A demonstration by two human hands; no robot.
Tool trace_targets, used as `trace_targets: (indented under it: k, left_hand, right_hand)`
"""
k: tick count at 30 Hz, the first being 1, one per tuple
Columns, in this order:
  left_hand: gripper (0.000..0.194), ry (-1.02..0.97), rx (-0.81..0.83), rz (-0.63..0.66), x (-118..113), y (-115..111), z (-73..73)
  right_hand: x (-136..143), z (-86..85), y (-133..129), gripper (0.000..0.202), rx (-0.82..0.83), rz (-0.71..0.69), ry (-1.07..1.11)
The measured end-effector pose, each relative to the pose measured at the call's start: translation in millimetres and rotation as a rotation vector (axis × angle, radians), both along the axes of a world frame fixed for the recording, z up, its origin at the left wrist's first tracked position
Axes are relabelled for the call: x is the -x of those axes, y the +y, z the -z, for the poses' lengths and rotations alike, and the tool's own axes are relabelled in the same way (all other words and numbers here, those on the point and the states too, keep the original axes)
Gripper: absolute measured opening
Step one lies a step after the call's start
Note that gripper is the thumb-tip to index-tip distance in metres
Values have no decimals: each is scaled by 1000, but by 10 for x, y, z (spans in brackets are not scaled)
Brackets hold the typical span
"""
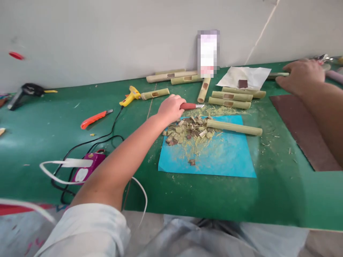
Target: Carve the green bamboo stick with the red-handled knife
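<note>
My left hand (171, 108) is closed around the red handle of a carving knife (190, 106), whose short blade points right. Below it, a blue sheet (219, 157) carries bamboo chips (184, 130) and shavings. A bamboo tube (235, 127) lies across the sheet's upper right edge. At the far right my right hand (305, 75) reaches to the back of the table, thumb and forefinger apart. A slim bamboo piece (277, 75) shows in the gap between them; the other fingertips are hidden.
Notched bamboo tubes (230, 103) lie behind the sheet, near white paper (233, 76) and a blurred-out upright panel (208, 53). A brown sheet (302, 132) lies under my right arm. Leftward are a yellow glue gun (131, 96), an orange utility knife (93, 119) and a corded purple box (92, 166).
</note>
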State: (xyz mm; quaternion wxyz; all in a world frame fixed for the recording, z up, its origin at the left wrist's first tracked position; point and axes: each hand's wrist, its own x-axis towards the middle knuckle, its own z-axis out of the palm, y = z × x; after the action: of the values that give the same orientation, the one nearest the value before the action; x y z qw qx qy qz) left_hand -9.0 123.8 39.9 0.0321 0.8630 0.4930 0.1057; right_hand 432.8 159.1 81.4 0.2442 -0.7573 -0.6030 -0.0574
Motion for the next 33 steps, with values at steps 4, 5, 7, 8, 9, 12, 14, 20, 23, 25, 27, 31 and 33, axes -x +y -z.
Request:
trace_targets:
  k: [4,5,7,8,9,12,14,20,23,25,27,31,33]
  left_hand:
    - [26,-21,-66,11,103,-141,-85]
    - [26,-59,-109,7,136,-193,-108]
    - [24,-143,-183,0,201,-311,-150]
    - [24,-180,-214,-6,230,-375,-167]
    - [23,-216,-247,-15,255,-441,-181]
    - [23,-293,-299,-36,299,-636,-202]
    - [23,-313,-298,-35,303,-753,-205]
    - [23,-397,-338,-50,286,-1002,-254]
    - [26,-442,-339,-79,300,-1076,-266]
    - [26,-468,-324,-106,317,-1105,-228]
    - [26,-502,-301,-139,335,-1118,-154]
    - [28,-627,-282,-192,350,-1122,4]
    - [28,-679,-300,-194,341,-1124,35]
  right_hand:
    - [-209,12,310,68,241,117,-104]
    - [-228,19,368,66,293,125,-137]
    - [-247,35,463,52,354,110,-174]
    - [-250,44,500,43,377,85,-191]
    - [-250,53,530,35,394,56,-207]
    - [-227,76,595,35,415,-30,-263]
    - [-194,90,627,41,415,-64,-295]
    - [-112,94,684,58,359,-60,-337]
    - [-111,-2,655,64,307,-25,-352]
    - [-141,-115,609,67,264,16,-362]
    - [-208,-253,545,66,228,40,-369]
    - [-390,-518,309,67,140,108,-366]
    - [-392,-604,83,74,17,75,-252]
